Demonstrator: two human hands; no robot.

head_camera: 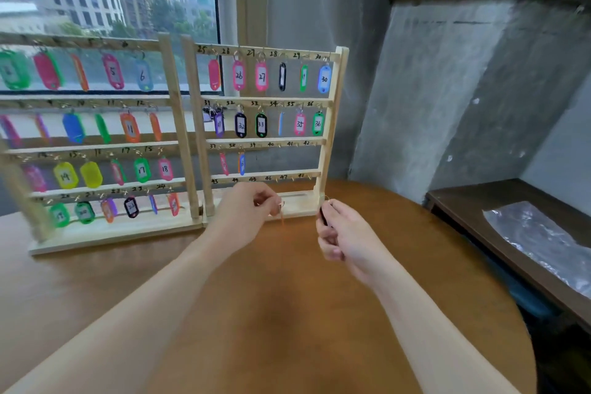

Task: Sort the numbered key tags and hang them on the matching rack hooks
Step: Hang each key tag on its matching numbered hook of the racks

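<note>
Two wooden racks stand on the table: a left rack [174, 125] with numbers up to 24 and a right rack [334, 125] numbered 25 to 48. Coloured tags hang on most upper hooks; on the right rack the row from 39 to 42 and the bottom row 43 to 48 [265, 175] are bare. My left hand [248, 209] pinches the ring of an orange tag [282, 217] that dangles edge-on just below the bottom row. My right hand [342, 230] grips a black tag [323, 214], its ring near the rack's right post.
The round brown table [287, 313] ends at the right; beyond it a dark bench [479, 221] carries a clear plastic bag [540, 240]. A window lies behind the left rack and a concrete wall behind the right one.
</note>
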